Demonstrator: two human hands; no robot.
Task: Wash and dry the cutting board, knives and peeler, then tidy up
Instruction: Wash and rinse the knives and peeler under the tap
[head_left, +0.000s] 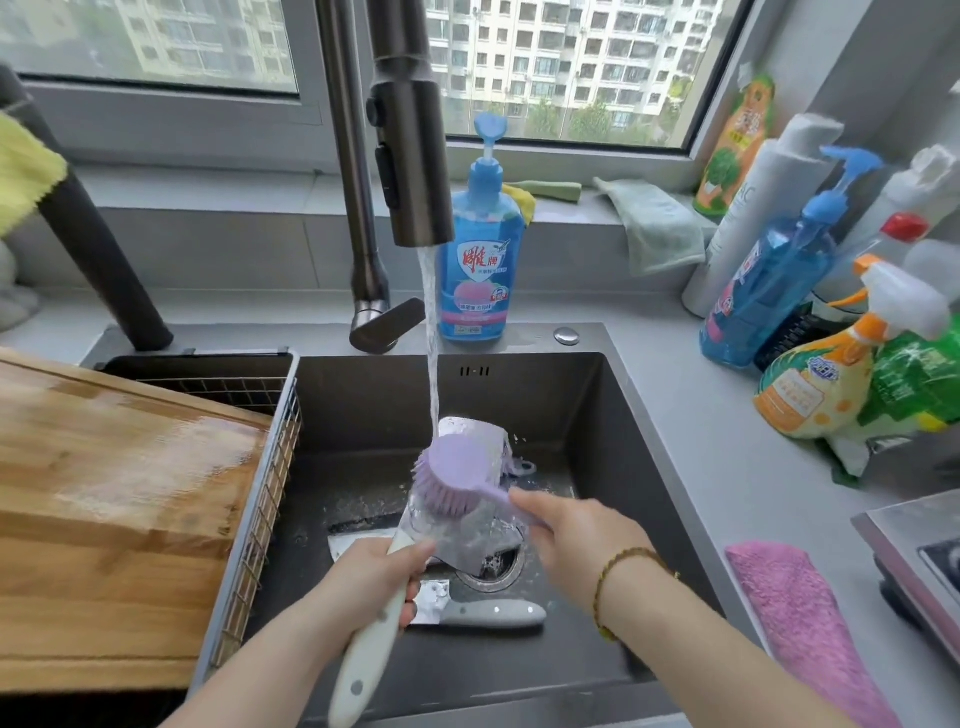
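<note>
- Two hands share the work. The left hand (374, 577) is wrapped round the pale handle of a broad-bladed knife (452, 535), with the fingers curled fully about it.
- The blade points up and away from the holder and is tilted into the water stream (432, 364). That probably lets rinse water run off the steel and keeps the edge away from the wrist.
- Just right of that grip, the right hand (576, 535) clasps the stem of a lilac dish brush (457, 478). The bristles are pressed on the blade face where the water lands. The blade is motion-blurred, so I cannot tell its state of cleanliness.
- Below the grip, a second knife (488, 614) with a grey handle lies flat on the floor of the sink (597, 441) beside the drain (493, 566). It appears to be waiting its turn.
- Left of the grip, the wooden cutting board (114, 493) lies wet across a wire drain basket (260, 519), apparently left there to drip.
- Beyond the grip, behind the tap (410, 156), stands a blue dish-soap bottle (480, 260).
- Far right of the grip, a pink cloth (800, 623) lies on the counter, handy for drying.
- No peeler could be identified.
- Assessment: the washing stage is mid-course and drying has not started.
</note>
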